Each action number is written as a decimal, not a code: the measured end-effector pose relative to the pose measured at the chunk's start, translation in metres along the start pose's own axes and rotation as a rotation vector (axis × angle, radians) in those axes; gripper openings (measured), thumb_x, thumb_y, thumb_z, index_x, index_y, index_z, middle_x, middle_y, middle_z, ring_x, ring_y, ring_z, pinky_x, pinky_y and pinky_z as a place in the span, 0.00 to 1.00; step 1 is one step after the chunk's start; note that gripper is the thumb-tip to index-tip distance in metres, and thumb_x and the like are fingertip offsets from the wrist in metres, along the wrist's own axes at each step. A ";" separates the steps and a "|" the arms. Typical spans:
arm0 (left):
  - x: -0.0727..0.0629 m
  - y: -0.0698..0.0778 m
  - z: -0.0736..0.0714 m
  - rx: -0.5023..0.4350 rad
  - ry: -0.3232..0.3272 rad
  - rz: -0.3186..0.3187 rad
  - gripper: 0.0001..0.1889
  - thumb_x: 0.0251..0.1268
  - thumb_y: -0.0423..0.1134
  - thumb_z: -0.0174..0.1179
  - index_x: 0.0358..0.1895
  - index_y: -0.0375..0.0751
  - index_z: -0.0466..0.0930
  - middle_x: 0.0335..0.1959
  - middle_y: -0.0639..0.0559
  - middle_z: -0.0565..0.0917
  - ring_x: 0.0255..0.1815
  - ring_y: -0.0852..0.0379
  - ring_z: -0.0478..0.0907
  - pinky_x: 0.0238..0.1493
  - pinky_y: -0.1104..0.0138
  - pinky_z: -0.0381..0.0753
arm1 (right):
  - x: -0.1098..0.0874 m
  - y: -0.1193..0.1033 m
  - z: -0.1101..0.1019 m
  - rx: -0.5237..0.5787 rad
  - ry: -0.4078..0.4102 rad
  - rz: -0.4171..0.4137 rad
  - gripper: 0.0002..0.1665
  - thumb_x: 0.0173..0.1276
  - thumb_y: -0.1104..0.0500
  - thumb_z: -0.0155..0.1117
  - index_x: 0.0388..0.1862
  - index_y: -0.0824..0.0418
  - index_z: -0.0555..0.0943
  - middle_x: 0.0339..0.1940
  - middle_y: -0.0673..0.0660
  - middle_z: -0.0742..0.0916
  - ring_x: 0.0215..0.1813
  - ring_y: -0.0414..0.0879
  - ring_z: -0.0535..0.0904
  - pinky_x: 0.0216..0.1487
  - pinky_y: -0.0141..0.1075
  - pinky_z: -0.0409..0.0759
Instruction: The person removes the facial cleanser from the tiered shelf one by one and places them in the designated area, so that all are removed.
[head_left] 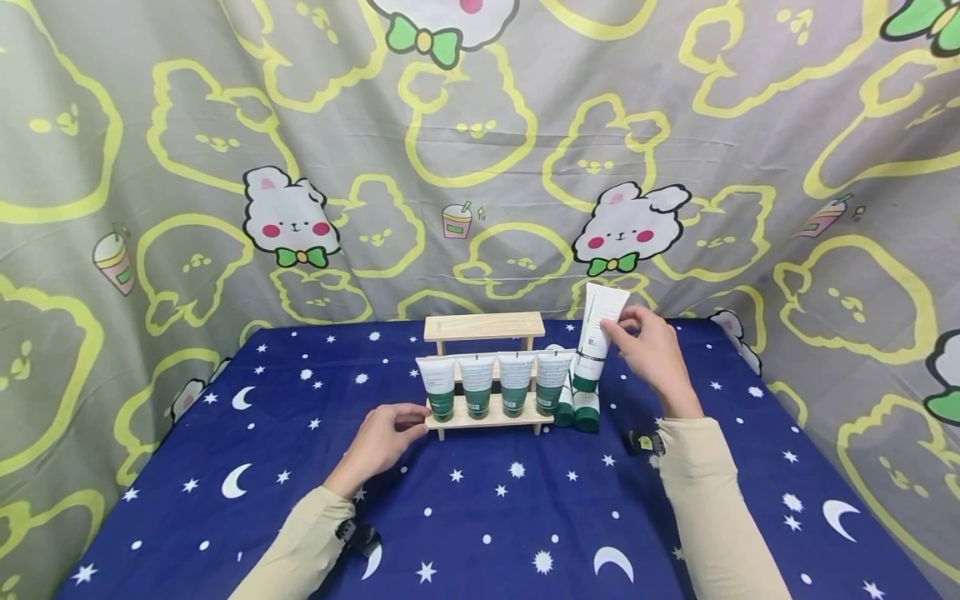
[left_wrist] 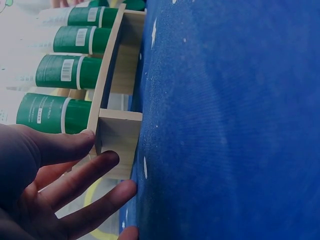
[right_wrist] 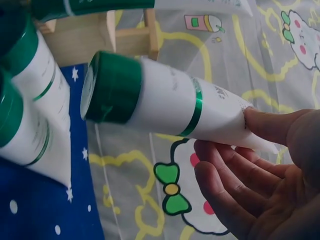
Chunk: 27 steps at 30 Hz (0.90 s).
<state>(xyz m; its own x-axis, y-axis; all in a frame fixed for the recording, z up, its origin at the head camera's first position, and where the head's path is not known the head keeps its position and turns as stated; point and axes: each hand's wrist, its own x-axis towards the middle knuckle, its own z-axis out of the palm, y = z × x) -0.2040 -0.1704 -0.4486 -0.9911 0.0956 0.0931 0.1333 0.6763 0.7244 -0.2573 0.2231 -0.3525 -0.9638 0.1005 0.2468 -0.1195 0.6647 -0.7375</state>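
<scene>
My right hand [head_left: 651, 354] pinches a white squeeze tube [head_left: 600, 333] by its flat end, thumb on one side and fingers on the other. The tube's green cap [right_wrist: 112, 87] points down, and the tube is held up just right of a small wooden stepped rack [head_left: 487, 421]. At the rack's left front corner, my left hand [head_left: 386, 437] grips the end of the lower shelf [left_wrist: 102, 85] between thumb and fingers. A row of several green-and-white tubes [head_left: 477, 383] stands caps down on that shelf.
Two more white tubes [right_wrist: 42, 135] with green caps lie on the table just right of the rack, partly behind the held tube in the head view. A dark blue star-and-moon cloth [head_left: 487, 517] covers the table. Behind hangs a grey curtain [head_left: 360, 275] with cartoon rabbits.
</scene>
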 end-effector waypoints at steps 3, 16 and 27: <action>0.000 0.000 0.000 -0.001 -0.001 0.001 0.10 0.64 0.33 0.70 0.48 0.43 0.90 0.43 0.51 0.91 0.49 0.51 0.88 0.58 0.51 0.81 | -0.001 0.006 -0.001 0.013 0.006 0.013 0.29 0.78 0.45 0.60 0.61 0.69 0.72 0.49 0.68 0.89 0.42 0.55 0.87 0.37 0.36 0.86; -0.001 0.001 -0.002 -0.011 -0.011 -0.001 0.10 0.65 0.33 0.69 0.48 0.42 0.89 0.44 0.50 0.91 0.50 0.50 0.87 0.59 0.51 0.81 | -0.003 0.033 -0.008 0.030 -0.031 0.091 0.30 0.80 0.46 0.55 0.66 0.67 0.63 0.51 0.73 0.86 0.41 0.55 0.86 0.38 0.35 0.83; -0.002 0.000 -0.002 -0.002 -0.007 0.002 0.10 0.65 0.33 0.69 0.48 0.43 0.89 0.44 0.50 0.91 0.50 0.50 0.88 0.58 0.50 0.81 | -0.002 0.058 -0.002 0.063 -0.070 0.152 0.31 0.81 0.49 0.54 0.72 0.65 0.62 0.49 0.73 0.86 0.39 0.56 0.87 0.42 0.48 0.88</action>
<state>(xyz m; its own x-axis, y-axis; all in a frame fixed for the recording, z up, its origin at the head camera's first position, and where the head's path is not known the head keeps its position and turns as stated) -0.2022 -0.1716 -0.4473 -0.9907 0.1023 0.0901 0.1357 0.6747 0.7255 -0.2615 0.2625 -0.3946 -0.9858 0.1433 0.0870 0.0161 0.5974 -0.8018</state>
